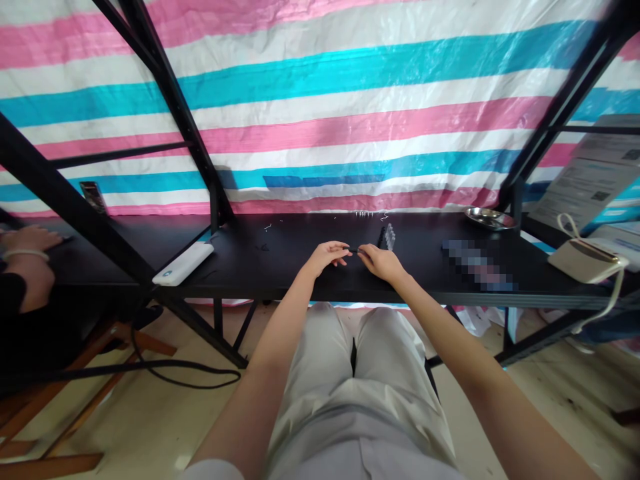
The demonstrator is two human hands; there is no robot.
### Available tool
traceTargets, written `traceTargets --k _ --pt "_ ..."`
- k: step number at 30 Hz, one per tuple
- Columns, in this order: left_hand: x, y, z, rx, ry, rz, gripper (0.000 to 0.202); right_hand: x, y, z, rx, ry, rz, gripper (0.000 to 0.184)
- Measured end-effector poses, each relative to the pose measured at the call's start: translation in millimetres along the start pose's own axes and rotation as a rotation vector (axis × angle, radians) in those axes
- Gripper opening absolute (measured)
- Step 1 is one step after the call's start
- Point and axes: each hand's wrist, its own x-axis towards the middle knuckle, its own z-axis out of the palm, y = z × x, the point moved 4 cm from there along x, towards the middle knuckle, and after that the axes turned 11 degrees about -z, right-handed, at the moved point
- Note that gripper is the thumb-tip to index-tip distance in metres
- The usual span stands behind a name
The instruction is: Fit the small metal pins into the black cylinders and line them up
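L hand [327, 257] & R hand [381, 261] meet over black surface [280, 267], both nearly closed, pinching a thin dark piece [354, 251] btwn them; small dark rack [387, 237] just behind.

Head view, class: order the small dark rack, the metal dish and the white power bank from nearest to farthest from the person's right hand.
1. Small dark rack, just behind the right hand.
2. Metal dish, to the right at the back.
3. White power bank, far left.
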Motion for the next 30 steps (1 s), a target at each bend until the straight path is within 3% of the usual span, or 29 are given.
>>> traceTargets --k 13,22,30 --pt "0.7 -1.2 3.5 0.067 -0.010 0.009 0.040 -0.4 -3.4 -1.2 -0.047 0.040 -0.104 0.041" --pt "7.7 -4.8 -8.5 -0.055 0.216 0.039 0.036 -0.8 1.6 0.9 -0.084 0.068 -0.059 0.038" --pt "4.6 0.2 -9.2 -0.115 0.277 0.045 0.034 -1.8 6.2 1.7 -0.073 0.044 0.000 0.036"
